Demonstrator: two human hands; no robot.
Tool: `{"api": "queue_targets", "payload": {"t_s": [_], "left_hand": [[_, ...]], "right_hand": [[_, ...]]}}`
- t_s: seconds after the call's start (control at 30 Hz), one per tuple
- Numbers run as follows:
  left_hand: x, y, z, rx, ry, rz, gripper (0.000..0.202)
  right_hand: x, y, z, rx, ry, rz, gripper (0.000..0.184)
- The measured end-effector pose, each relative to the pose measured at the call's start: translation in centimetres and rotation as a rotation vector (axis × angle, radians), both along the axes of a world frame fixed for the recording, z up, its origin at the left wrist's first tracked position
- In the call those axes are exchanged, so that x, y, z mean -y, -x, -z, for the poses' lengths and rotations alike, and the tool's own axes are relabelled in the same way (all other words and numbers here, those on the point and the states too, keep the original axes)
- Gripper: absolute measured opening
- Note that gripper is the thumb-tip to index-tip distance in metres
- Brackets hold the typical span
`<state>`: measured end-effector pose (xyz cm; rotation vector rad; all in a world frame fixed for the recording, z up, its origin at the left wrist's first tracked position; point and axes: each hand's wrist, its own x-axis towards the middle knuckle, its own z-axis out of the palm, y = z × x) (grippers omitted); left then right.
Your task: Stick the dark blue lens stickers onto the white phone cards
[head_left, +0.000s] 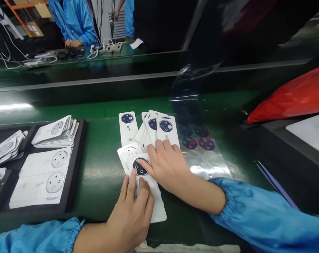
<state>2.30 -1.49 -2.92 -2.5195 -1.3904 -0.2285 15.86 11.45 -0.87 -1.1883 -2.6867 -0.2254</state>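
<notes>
A white phone back cover lies on the green belt in front of me. My left hand rests flat on its lower part, fingers pointing up toward its camera area. My right hand reaches in from the right and presses a dark octagonal lens piece into the cover's camera cutout with a fingertip. Just behind my hands, several white covers with dark lens pieces fitted are fanned out. A clear film sheet carrying dark round lens pieces lies to the right and curls upward at its far end.
A black tray at the left holds stacks of white covers with empty camera cutouts. A red bag lies at the right beside a dark tray. Across the belt, a person in a blue coat works among cables.
</notes>
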Motion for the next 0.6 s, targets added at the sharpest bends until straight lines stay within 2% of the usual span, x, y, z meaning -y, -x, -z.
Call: {"api": "queue_targets", "payload": {"t_s": [0.1,0.17,0.23,0.3,0.37,0.43,0.5,0.6], "left_hand": [[0.0,0.1,0.2,-0.009,-0.002,0.010,0.044],[0.0,0.2,0.3,-0.004,-0.015,0.010,0.045],[-0.1,0.2,0.4,0.028,-0.029,-0.005,0.048],[-0.1,0.2,0.3,0.135,-0.075,-0.002,0.051],[-0.1,0.2,0.3,0.286,-0.154,0.043,0.050],[-0.1,0.1,0.4,0.374,-0.194,0.089,0.047],[-0.3,0.1,0.6,0.352,-0.163,0.075,0.048],[-0.6,0.2,0.9,0.260,-0.102,0.040,0.053]], "right_hand": [[-0.8,-0.3,0.8,-0.040,0.099,-0.109,0.033],[-0.9,-0.2,1.3,-0.106,0.086,-0.111,0.031],[-1.0,-0.1,1.3,-0.230,0.090,-0.124,0.030],[-1.9,-0.3,1.0,-0.450,0.225,-0.110,0.028],[-3.9,-1.1,0.3,-0.726,0.419,0.008,0.025],[-6.9,-2.5,-0.3,-0.932,0.511,0.176,0.029],[-9.9,-4.1,-0.3,-0.994,0.458,0.282,0.035],[-13.0,-5.5,0.9,-0.957,0.393,0.352,0.034]]}}
